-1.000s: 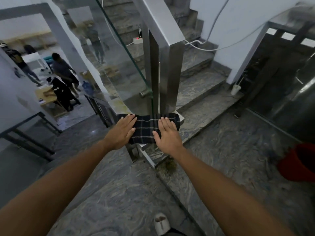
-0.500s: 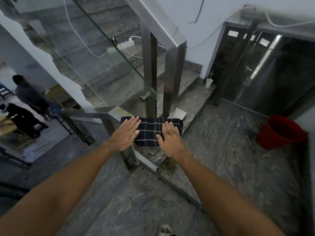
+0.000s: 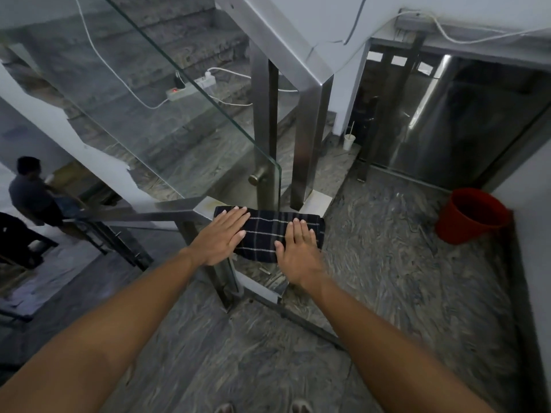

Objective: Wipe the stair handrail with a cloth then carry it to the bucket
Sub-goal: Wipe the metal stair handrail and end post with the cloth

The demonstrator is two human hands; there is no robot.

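A dark checked cloth (image 3: 268, 234) lies folded over the flat end of the steel stair handrail (image 3: 167, 210). My left hand (image 3: 222, 236) presses flat on the cloth's left part, fingers straight. My right hand (image 3: 298, 251) lies flat on its right part, fingers straight too. A red bucket (image 3: 472, 215) stands on the floor at the right, against the wall corner, well apart from both hands.
A glass panel (image 3: 167, 114) and upright steel posts (image 3: 308, 144) rise just behind the cloth. Stone stairs with a power strip (image 3: 186, 91) and white cables climb at the back. A steel lift door (image 3: 465, 126) is at the right. People stand below left (image 3: 32, 192).
The view has swung right and closer, bringing the red bucket further into the frame. Both hands have stayed flat on the cloth.
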